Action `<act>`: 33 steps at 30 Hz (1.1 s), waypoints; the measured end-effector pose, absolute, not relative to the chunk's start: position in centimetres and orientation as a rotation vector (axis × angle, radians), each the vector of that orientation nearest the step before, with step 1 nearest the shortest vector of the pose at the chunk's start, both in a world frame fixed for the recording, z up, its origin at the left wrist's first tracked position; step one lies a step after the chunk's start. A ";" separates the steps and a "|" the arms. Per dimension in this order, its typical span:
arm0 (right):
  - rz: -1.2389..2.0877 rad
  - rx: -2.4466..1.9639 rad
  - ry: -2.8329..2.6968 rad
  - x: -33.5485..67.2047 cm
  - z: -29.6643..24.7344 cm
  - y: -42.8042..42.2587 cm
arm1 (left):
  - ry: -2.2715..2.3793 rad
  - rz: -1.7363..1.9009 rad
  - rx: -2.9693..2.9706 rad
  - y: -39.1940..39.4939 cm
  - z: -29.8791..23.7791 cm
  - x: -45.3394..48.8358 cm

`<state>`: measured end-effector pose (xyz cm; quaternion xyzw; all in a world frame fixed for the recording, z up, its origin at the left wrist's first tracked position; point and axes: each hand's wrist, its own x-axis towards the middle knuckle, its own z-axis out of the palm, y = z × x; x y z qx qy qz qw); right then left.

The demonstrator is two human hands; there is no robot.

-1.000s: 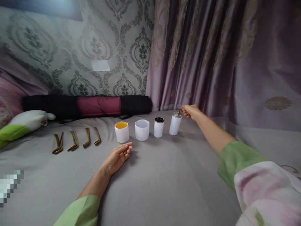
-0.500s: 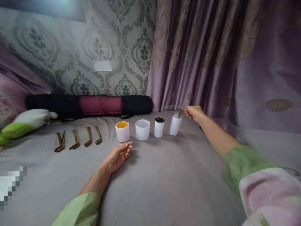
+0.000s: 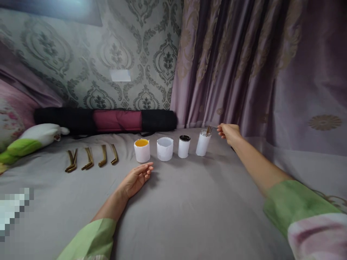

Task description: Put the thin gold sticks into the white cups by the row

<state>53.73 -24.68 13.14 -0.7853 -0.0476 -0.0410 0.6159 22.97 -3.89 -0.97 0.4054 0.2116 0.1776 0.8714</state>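
Four white-wrapped containers stand in a row: one with a yellow-orange inside [image 3: 142, 151], a wide pale one [image 3: 165, 150], a narrower can with a dark inside [image 3: 184, 148] and a tall jar [image 3: 202, 144]. Thin brown sticks [image 3: 209, 129] poke out of the jar's mouth. My right hand [image 3: 229, 133] hovers just right of the jar, apart from it, fingers loosely bent with nothing visible in them. Resting on the sheet before the yellow-orange container, my left hand [image 3: 137, 178] is open and holds nothing.
Several bent brown bundles [image 3: 102, 156] lie in a row at the left. Behind them are a black and maroon roll [image 3: 116, 120] and a white-green plush toy [image 3: 35, 139]. Grey sheet [image 3: 184, 213] covers the surface; a purple curtain [image 3: 225, 65] hangs at the back right.
My right hand has drawn slightly right, away from the sticks in the jar. My left hand stays in place, and the view has shifted a little.
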 end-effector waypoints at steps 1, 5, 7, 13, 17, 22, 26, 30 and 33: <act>-0.092 -1.792 -0.105 53.6 13.1 -24.8 | 0.442 0.372 0.847 -3.9 -0.9 23.0; -0.068 -1.717 -0.094 53.1 13.0 -25.1 | 0.435 0.375 0.848 -3.9 -0.9 23.0; -0.049 -1.693 -0.102 52.8 13.0 -25.2 | 0.431 0.374 0.846 -3.9 -1.0 23.0; 0.009 -1.638 -0.091 51.9 12.7 -25.5 | 0.440 0.376 0.844 -3.9 -1.0 22.9; 0.064 -1.627 -0.098 50.9 12.2 -25.4 | 0.431 0.381 0.847 -3.8 -1.1 23.0; 0.140 -1.611 -0.075 49.3 11.4 -25.2 | 0.431 0.380 0.844 -3.7 -1.3 23.0; 0.196 -1.587 -0.072 48.5 10.6 -25.0 | 0.428 0.377 0.837 -3.8 -1.2 23.0; 0.248 -1.548 -0.098 47.7 9.6 -24.5 | 0.431 0.379 0.827 -3.8 -1.1 23.0; 0.304 -1.527 -0.116 46.7 8.6 -23.9 | 0.406 0.379 0.821 -3.7 -1.3 23.0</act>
